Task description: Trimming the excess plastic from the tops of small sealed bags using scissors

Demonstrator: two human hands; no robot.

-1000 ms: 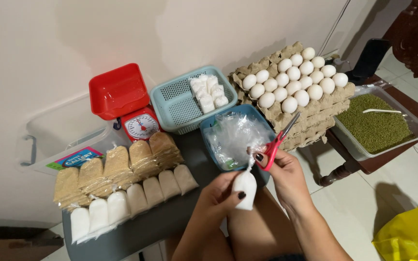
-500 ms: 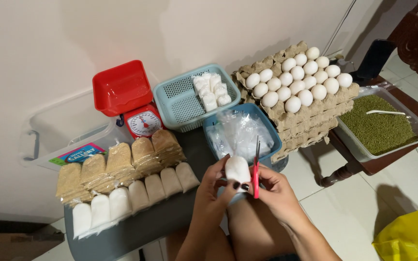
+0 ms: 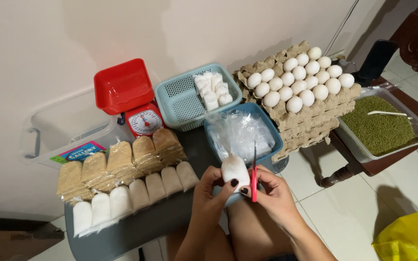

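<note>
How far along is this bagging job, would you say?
Well along, it seems. Rows of filled brown packets and white packets lie on the table, and more white ones sit in the light blue basket. In hand: the left hand holds a small white bag while the right hand holds red scissors beside it. How much remains, I cannot tell.
</note>
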